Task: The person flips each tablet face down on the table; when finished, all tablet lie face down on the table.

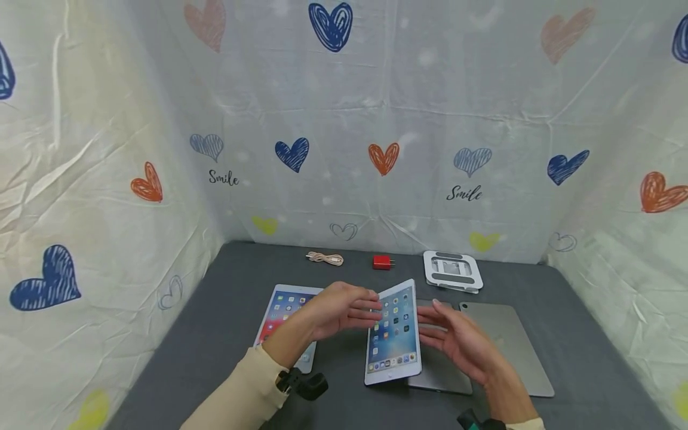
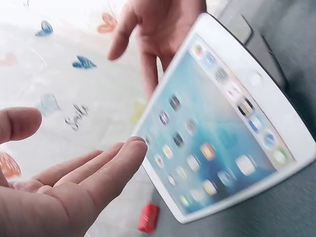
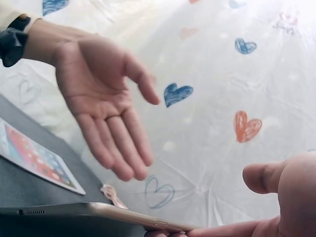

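Observation:
A white-framed tablet [image 1: 395,331] with its screen lit stands tilted between the two hands, its right side raised. My left hand [image 1: 344,310] has its fingers straight, with the fingertips right at the tablet's left edge. The right hand [image 1: 457,334] is opposite, its fingers extended at the right edge; in the right wrist view its fingertips [image 3: 165,233] reach under the tablet's rim and the thumb stands apart. Partly beneath is a dark grey tablet [image 1: 443,373], lying face down. A second lit tablet [image 1: 287,306] lies to the left, partly covered by the left forearm.
Farther right lies a silver-grey tablet [image 1: 518,340], back up. Along the back of the dark table [image 1: 183,358] are a coiled cable [image 1: 325,258], a red charger plug [image 1: 382,262] and a white folded stand [image 1: 453,272]. A heart-printed curtain [image 1: 344,107] surrounds the table.

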Demonstrator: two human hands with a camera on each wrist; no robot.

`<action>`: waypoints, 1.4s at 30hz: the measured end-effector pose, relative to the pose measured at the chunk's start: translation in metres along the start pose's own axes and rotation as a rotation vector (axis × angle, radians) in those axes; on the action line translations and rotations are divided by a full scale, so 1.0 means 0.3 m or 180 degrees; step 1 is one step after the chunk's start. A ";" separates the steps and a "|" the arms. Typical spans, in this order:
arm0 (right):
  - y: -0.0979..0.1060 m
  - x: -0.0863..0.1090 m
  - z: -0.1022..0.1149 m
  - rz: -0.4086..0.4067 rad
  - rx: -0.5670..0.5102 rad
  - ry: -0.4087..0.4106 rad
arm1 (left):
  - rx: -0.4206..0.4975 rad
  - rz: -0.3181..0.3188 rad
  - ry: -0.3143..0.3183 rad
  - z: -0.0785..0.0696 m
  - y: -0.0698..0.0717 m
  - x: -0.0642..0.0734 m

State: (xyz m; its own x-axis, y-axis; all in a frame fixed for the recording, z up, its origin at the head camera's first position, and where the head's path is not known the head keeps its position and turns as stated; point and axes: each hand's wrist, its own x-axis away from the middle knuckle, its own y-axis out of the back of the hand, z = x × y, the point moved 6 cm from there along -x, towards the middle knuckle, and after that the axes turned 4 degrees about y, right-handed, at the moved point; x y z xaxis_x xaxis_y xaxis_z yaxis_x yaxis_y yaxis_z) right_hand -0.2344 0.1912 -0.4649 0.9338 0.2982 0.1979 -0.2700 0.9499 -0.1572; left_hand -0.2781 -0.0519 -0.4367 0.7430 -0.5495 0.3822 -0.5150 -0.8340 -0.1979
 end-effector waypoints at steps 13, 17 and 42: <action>-0.090 -0.022 0.066 0.0228 0.0124 0.0113 | 0.0048 0.0125 -0.0029 -0.084 -0.052 0.009; -0.118 -0.032 0.080 0.0241 0.0166 0.0135 | -0.0012 0.0134 -0.0071 -0.095 -0.053 0.015; -0.289 -0.116 0.110 0.0431 0.0204 0.0294 | -0.0107 -0.0117 -0.0150 -0.101 0.068 0.099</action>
State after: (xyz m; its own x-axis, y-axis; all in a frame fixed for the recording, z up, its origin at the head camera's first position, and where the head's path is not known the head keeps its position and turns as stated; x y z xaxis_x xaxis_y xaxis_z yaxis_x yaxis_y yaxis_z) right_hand -0.2513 0.1017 -0.4264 0.9046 0.4168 0.0889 -0.4066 0.9065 -0.1137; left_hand -0.2795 -0.0837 -0.4020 0.7805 -0.5210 0.3455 -0.5006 -0.8519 -0.1537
